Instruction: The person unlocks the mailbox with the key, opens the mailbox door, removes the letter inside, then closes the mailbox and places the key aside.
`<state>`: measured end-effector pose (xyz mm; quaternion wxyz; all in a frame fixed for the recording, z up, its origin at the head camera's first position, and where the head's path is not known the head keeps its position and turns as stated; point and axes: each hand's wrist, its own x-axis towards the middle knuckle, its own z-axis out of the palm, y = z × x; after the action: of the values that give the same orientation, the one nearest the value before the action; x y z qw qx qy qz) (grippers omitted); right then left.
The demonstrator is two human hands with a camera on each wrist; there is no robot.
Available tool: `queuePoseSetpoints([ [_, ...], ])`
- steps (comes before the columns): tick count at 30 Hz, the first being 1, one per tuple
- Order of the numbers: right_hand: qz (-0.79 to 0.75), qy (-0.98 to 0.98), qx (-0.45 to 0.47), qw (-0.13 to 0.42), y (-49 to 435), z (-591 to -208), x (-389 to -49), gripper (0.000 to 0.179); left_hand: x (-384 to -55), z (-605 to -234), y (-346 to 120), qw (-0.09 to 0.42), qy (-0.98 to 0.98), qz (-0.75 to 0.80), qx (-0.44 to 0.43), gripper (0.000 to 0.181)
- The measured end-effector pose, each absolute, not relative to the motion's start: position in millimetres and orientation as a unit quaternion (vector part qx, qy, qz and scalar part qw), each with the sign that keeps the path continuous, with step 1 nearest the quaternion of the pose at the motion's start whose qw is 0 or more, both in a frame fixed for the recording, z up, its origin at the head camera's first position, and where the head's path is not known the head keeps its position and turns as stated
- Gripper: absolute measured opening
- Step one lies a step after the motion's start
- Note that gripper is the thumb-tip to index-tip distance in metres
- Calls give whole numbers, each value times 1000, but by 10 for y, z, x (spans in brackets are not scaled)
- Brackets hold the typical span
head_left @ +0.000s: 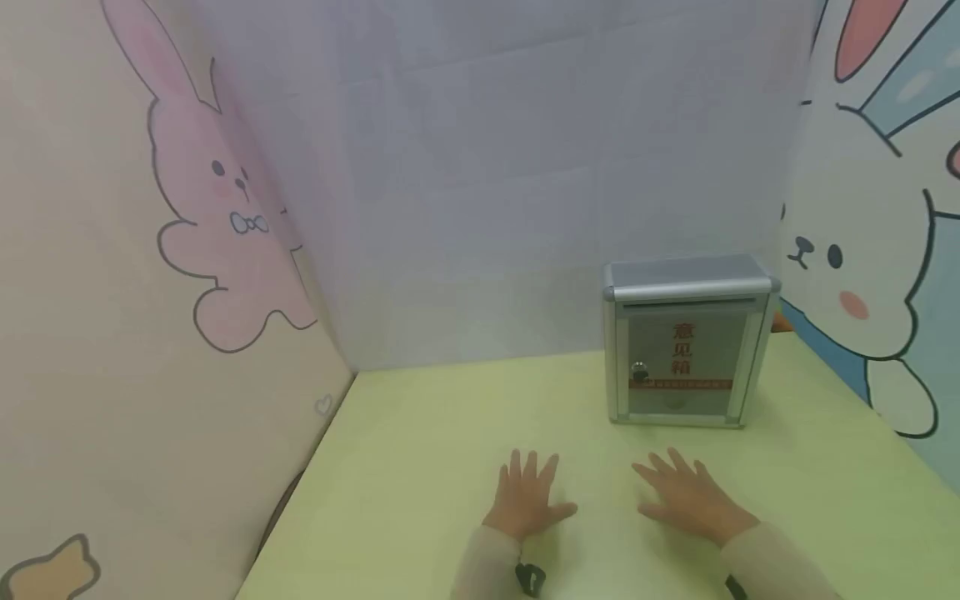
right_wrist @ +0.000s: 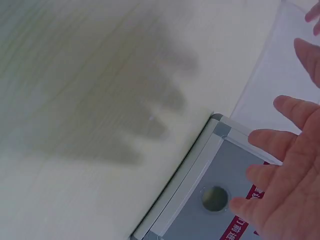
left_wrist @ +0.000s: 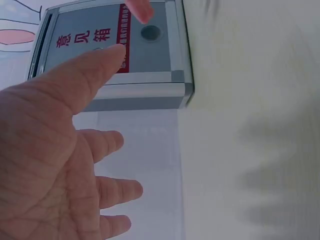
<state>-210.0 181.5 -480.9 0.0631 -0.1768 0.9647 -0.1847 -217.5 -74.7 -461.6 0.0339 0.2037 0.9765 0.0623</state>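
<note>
A grey metal suggestion box [head_left: 682,350] with a silver frame, a slot near its top, red lettering and a small lock stands upright at the back right of the table. My left hand [head_left: 523,498] is over the table in front and to the left of it, fingers spread and holding nothing. Closer to the box, my right hand [head_left: 692,500] also has its fingers spread, with nothing in it. Both wrist views show the box's front panel [left_wrist: 87,37] beyond the fingers, and shadows of the hands fall on the table.
The pale yellow table [head_left: 420,467] meets a white cloth backdrop [head_left: 465,208] behind. A cloth with a pink rabbit [head_left: 217,217] hangs at the left. Another cloth with a white rabbit [head_left: 862,225] hangs at the right, close to the box.
</note>
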Motion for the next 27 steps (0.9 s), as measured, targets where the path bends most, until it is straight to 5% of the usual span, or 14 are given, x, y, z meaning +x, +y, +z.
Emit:
queuePoseSetpoints([
  [9, -291, 935, -175, 102, 2075, -4629, -2186, 43, -2418, -4538, -641, 76, 957, 141, 242, 59],
  [15, -397, 889, -175, 143, 2243, -4493, -2262, 49, -2426, -4383, -512, 179, 905, 295, 249, 52],
  [19, -393, 904, -156, 65, 2348, -4432, -2294, 43, -2439, -4203, -435, 224, 855, 400, 241, 48],
  [23, -384, 917, -85, -56, 2458, -4402, -2290, 34, -2517, -4083, -354, 178, 862, 421, 219, 44],
  [27, -414, 904, -10, -106, 2596, -4334, -2298, 37, -2651, -4016, -292, 133, 874, 426, 194, 43],
])
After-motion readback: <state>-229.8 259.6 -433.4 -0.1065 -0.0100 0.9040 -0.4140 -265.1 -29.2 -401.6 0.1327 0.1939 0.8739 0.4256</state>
